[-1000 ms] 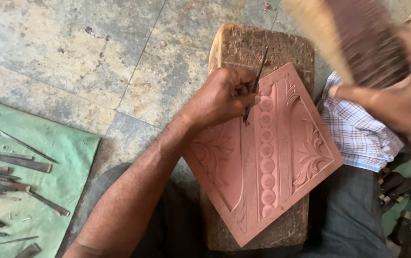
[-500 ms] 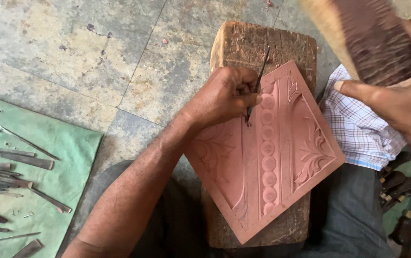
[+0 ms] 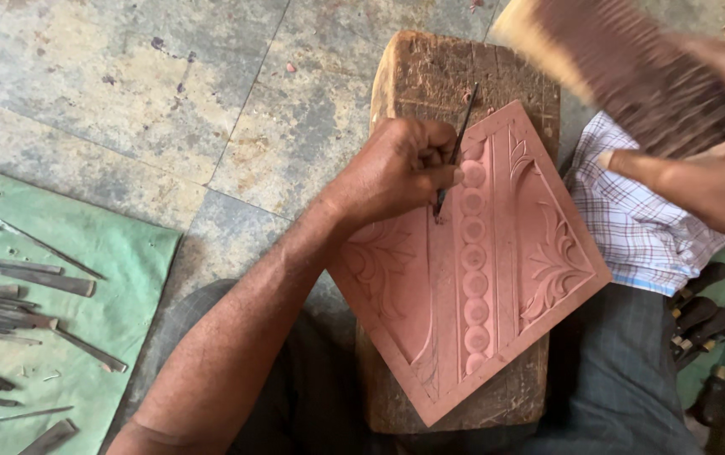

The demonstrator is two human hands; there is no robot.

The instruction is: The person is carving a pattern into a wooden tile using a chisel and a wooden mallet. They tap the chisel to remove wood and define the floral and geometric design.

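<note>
A reddish carved panel [image 3: 497, 278] with circles and leaf patterns lies tilted on a worn wooden block [image 3: 455, 76]. My left hand [image 3: 396, 173] rests on the panel's upper left part and grips a thin dark metal chisel [image 3: 457, 143], its tip touching the carving. My right hand [image 3: 708, 177] is raised at the upper right, closed around a blurred wooden mallet [image 3: 623, 67] above the panel.
Several metal chisels [image 3: 17, 286] lie on a green cloth [image 3: 126, 253] at left on the stone tile floor [image 3: 126, 93]. A checked cloth [image 3: 640, 227] lies right of the block. Dark-handled tools [image 3: 708, 320] sit at lower right.
The mallet in my right hand has shifted slightly left and down. My left hand holds the chisel at nearly the same spot on the panel.
</note>
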